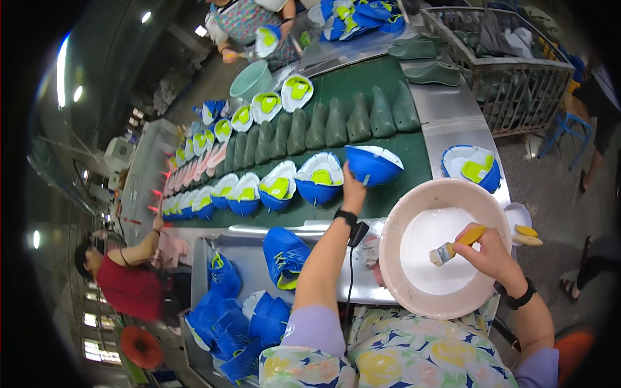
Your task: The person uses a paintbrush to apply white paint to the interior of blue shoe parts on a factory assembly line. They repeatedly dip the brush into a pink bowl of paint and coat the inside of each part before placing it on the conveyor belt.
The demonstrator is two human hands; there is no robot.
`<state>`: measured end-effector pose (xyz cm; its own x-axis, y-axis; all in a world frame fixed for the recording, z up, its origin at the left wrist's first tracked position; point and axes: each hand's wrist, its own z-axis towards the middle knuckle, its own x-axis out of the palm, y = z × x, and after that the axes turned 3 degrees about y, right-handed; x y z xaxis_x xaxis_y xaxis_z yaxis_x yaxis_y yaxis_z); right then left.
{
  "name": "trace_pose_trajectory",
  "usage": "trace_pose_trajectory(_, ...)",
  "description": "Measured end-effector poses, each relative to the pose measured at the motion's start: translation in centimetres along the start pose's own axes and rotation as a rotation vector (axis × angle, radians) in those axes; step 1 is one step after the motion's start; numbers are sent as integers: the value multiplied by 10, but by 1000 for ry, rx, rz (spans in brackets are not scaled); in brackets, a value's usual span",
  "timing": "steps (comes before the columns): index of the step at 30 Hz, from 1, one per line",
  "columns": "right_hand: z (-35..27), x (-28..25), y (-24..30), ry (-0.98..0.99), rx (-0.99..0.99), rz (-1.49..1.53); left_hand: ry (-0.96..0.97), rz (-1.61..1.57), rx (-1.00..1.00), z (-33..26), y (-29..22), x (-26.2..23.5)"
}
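Observation:
My left hand (353,191) is closed on the near edge of a blue shoe upper (375,169) with a white rim, at the right end of a row of uppers on the green conveyor belt (407,158). In my right hand (490,255) is a paintbrush (467,242) with a yellow handle, its pale bristles pointing down-left over white liquid (432,226). That liquid fills a pale pink basin (392,275) in front of me. The nearest upper in the row (319,178) shows a lime-green lining. Another upper (472,165) lies on the metal ledge beyond the basin.
Dark green shoe lasts (336,123) stand along the belt's middle. Blue uppers (239,323) fill a metal tray to my left. Co-workers stand in a red shirt (136,284) at left and a patterned apron (242,26) across the belt. A metal cage cart (524,84) stands far right.

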<state>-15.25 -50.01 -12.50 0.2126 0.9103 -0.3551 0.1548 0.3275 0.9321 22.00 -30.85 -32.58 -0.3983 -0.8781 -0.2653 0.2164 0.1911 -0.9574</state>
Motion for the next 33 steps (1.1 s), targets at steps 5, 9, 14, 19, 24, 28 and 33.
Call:
trace_pose_trajectory(5, 0, -1, -8, 73, 57, -115, 84, 706, 46, -22, -6, -3)
trace_pose_trajectory(9, 11, -5, -32, 125, 75, -208, 220, 807, 215, -44, -28, -82)
trace_pose_trajectory(14, 36, 2, -24, 51, 144, -214, 125, 783, 253, -101, -128, -177)
trace_pose_trajectory(19, 71, 48, -29, 59, -22, -271, 539, 963, -5, -191, -79, -293)
trace_pose_trajectory(24, 60, 109, -49, 266, -20, -224, 364, 996, 88, -226, -82, -241)
trace_pose_trajectory(28, 20, 93, -27, 590, -68, -458, 282, 1088, 161, -226, -80, -257)
trace_pose_trajectory(33, -3, 29, -26, 453, -99, -583, 2, 860, -87, -206, -139, -266)
